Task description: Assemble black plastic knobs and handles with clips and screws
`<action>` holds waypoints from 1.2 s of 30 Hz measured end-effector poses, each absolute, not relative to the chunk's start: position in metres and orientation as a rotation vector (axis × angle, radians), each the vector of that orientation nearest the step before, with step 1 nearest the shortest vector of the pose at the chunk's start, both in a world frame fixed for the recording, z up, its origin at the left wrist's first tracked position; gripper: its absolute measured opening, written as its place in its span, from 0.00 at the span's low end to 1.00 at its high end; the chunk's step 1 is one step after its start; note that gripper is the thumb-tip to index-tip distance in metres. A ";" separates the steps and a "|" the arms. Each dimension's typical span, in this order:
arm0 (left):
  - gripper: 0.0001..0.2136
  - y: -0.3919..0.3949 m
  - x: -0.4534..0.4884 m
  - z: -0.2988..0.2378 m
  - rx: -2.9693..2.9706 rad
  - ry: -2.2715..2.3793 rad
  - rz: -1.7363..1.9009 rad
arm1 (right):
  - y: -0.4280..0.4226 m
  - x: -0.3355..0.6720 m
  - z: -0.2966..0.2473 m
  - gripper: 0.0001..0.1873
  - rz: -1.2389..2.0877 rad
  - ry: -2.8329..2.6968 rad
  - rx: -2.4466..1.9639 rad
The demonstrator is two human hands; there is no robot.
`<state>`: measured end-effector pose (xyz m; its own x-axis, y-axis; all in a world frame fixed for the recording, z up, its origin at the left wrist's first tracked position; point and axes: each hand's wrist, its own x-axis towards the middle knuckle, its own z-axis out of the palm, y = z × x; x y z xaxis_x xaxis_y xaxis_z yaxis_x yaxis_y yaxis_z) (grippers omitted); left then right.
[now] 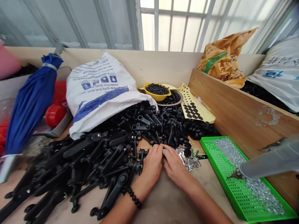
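Note:
My left hand (151, 164) and my right hand (174, 166) meet at the table's middle, fingers curled together around a small part that is mostly hidden. The left hand rests against black plastic lever arms (98, 161), its fingers at one arm's ring end (141, 153). The right hand lies beside a small heap of shiny metal clips (189, 159) and black caps (187, 152). A beaded bracelet (135, 198) is on my left wrist.
A white sack (100, 93) spills black parts. A yellow bowl (157, 92) of black screws and a yellow sticker sheet (195, 107) sit behind. A green perforated tray (243, 183) holds small silver screws; a grey power tool (268, 161) lies over it. A blue umbrella (30, 102) is at left.

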<state>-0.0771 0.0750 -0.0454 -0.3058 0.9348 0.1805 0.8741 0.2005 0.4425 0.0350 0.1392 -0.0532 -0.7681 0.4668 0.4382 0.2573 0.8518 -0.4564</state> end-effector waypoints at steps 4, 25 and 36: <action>0.17 0.073 -0.075 -0.038 1.765 2.333 0.722 | 0.165 0.057 -0.034 0.13 0.548 -2.389 -0.592; 0.17 0.068 -0.074 -0.045 1.877 2.386 0.488 | 0.159 0.052 -0.042 0.12 0.240 -2.552 -0.732; 0.16 0.055 -0.073 -0.045 1.935 2.375 0.537 | 0.210 0.113 -0.064 0.16 0.595 -2.119 -1.096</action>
<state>-0.0726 0.0550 -0.0455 -0.2255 0.9555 0.1904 0.9445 0.1665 0.2833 0.1127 0.2098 -0.0643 -0.4230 0.8349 0.3522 0.5299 0.5432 -0.6512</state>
